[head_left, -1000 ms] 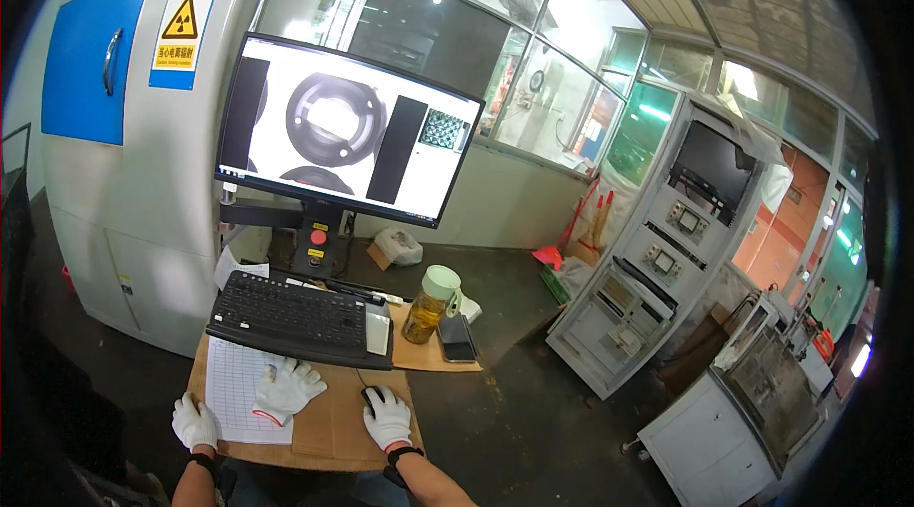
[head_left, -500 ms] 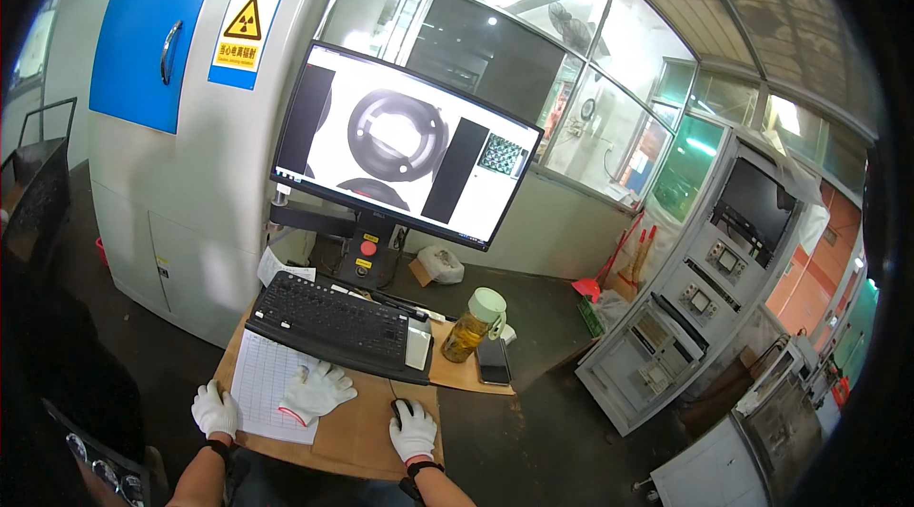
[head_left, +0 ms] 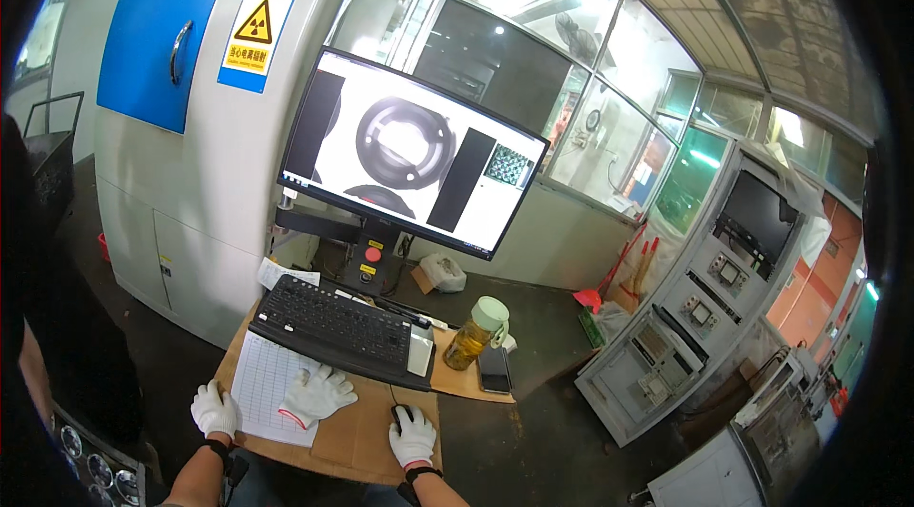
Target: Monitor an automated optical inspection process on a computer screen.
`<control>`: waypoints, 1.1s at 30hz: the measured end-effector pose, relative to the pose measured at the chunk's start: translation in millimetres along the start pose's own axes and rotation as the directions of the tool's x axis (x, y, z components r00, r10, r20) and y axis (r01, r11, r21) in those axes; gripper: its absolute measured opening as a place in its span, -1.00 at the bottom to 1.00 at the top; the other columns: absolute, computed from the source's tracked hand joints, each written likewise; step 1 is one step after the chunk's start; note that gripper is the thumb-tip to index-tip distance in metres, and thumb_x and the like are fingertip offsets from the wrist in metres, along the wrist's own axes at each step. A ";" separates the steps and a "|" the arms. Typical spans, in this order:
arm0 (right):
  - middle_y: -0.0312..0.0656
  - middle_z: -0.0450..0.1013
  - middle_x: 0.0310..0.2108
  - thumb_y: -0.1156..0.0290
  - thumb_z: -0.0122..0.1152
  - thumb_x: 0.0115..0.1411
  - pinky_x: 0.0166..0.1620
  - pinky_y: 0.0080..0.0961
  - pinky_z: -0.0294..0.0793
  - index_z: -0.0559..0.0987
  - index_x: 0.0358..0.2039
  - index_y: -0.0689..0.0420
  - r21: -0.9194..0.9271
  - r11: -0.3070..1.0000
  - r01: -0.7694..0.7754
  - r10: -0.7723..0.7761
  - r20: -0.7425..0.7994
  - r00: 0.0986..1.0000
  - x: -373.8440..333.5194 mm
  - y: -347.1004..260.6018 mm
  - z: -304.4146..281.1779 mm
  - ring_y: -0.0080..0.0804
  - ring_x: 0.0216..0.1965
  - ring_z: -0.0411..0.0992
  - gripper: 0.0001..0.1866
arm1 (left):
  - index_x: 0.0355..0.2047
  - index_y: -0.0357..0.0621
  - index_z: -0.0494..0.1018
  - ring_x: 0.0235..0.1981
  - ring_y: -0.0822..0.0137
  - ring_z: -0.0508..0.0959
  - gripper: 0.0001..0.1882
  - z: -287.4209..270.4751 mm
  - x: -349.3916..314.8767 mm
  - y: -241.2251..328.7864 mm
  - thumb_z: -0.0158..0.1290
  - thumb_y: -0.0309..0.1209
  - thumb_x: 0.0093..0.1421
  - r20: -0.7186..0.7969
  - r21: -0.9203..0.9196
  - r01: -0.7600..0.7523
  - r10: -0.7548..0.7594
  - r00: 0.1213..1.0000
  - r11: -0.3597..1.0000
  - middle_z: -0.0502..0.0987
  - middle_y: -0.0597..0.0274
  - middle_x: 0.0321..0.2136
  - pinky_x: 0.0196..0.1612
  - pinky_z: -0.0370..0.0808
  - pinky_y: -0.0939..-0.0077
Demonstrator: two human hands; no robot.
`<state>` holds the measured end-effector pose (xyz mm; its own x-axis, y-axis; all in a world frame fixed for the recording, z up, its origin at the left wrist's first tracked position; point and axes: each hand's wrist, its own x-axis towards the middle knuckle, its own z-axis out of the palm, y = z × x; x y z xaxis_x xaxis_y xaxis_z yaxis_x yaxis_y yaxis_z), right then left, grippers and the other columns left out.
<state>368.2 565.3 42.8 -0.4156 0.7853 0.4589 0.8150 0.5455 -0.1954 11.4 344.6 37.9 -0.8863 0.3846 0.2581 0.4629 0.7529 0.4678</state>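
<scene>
White work gloves cover both of my hands. My right hand [head_left: 412, 435] lies over a black computer mouse [head_left: 400, 412] on the brown desk top [head_left: 352, 438], with its fingers around it. At the desk's left edge my left hand [head_left: 213, 410] rests beside a printed table sheet [head_left: 262, 388], fingers apart and nothing in them. A loose white glove [head_left: 319, 397] lies partly on that sheet, between my hands. Behind it sits a black keyboard [head_left: 333, 326]. The monitor [head_left: 409, 150] shows a grey X-ray-like picture of a ring-shaped part.
A bottle with a green lid [head_left: 476, 334] and a phone [head_left: 494, 369] stand right of the keyboard. A large cabinet with a blue door [head_left: 157, 50] rises at left. A person in dark clothing [head_left: 76, 355] is near a bin of ring-shaped metal parts [head_left: 100, 469]. An instrument rack [head_left: 681, 307] stands at right.
The view has shifted slightly. At the left, the other person has come further into view, with a bare forearm showing. My hands stay in place, and the monitor's picture looks the same.
</scene>
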 end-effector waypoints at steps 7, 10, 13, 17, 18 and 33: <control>-0.08 0.46 0.15 0.15 0.29 0.15 0.02 0.04 0.52 0.59 0.13 -0.20 -0.011 1.000 -0.010 0.010 -0.007 1.000 -1.6 -0.7 -1.8 0.07 -0.04 0.51 -0.51 | 0.04 -0.05 0.53 -0.12 -0.04 0.58 -0.61 -2.1 -1.1 2.0 0.14 -0.25 0.22 0.000 -0.005 -0.006 0.006 1.000 1.000 0.55 0.03 -0.13 -0.05 0.49 0.02; -0.07 0.47 0.14 0.12 0.28 0.16 0.02 0.04 0.51 0.57 0.16 -0.18 -0.006 0.999 -0.049 0.049 0.047 0.998 0.4 -4.6 -7.5 0.08 -0.04 0.51 -0.49 | 0.03 -0.06 0.53 -0.13 -0.05 0.58 -0.62 -0.9 -2.5 1.1 0.14 -0.26 0.22 -0.021 -0.002 -0.015 0.015 1.000 1.000 0.55 0.03 -0.13 -0.05 0.49 0.01; -0.06 0.47 0.13 0.10 0.26 0.17 0.02 0.05 0.51 0.54 0.20 -0.18 -0.020 0.998 -0.054 0.054 0.042 0.998 0.7 -4.1 -7.1 0.09 -0.03 0.51 -0.46 | 0.03 -0.07 0.53 -0.13 -0.05 0.58 -0.63 -4.0 -2.2 4.1 0.15 -0.27 0.22 -0.013 -0.004 -0.011 0.011 1.000 1.000 0.55 0.02 -0.13 -0.05 0.50 0.01; -0.06 0.47 0.14 0.10 0.25 0.18 0.04 0.06 0.50 0.52 0.21 -0.18 -0.011 0.998 -0.054 0.054 0.034 0.998 1.0 -4.1 -8.4 0.10 -0.01 0.51 -0.45 | 0.05 -0.06 0.52 -0.08 -0.04 0.58 -0.63 -6.3 -0.7 7.5 0.13 -0.29 0.25 0.024 0.004 0.009 -0.009 1.000 1.000 0.56 0.00 -0.09 0.00 0.53 0.06; -0.06 0.47 0.14 0.10 0.25 0.18 0.04 0.06 0.51 0.52 0.22 -0.18 -0.005 0.999 -0.052 0.052 0.029 0.998 0.5 -3.7 -8.5 0.10 -0.01 0.51 -0.45 | 0.05 -0.06 0.52 -0.08 -0.04 0.58 -0.63 -7.7 -0.2 10.2 0.13 -0.29 0.25 0.031 0.008 0.024 -0.024 0.999 1.000 0.56 0.00 -0.09 0.00 0.53 0.06; -0.11 0.45 0.19 0.14 0.24 0.18 -0.02 0.06 0.54 0.53 0.18 -0.18 -0.007 1.000 -0.029 0.029 -0.028 0.999 -3.0 3.0 7.2 0.07 -0.07 0.53 -0.49 | 0.11 -0.08 0.47 -0.06 -0.05 0.58 -0.61 9.6 3.7 -4.4 0.11 -0.31 0.29 0.020 -0.002 0.009 -0.009 1.000 1.000 0.53 0.00 -0.08 0.01 0.52 0.06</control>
<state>369.0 566.7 34.5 -0.3800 0.7923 0.4774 0.8298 0.5200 -0.2025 5.9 347.7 28.7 -0.8903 0.3890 0.2368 0.4553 0.7549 0.4720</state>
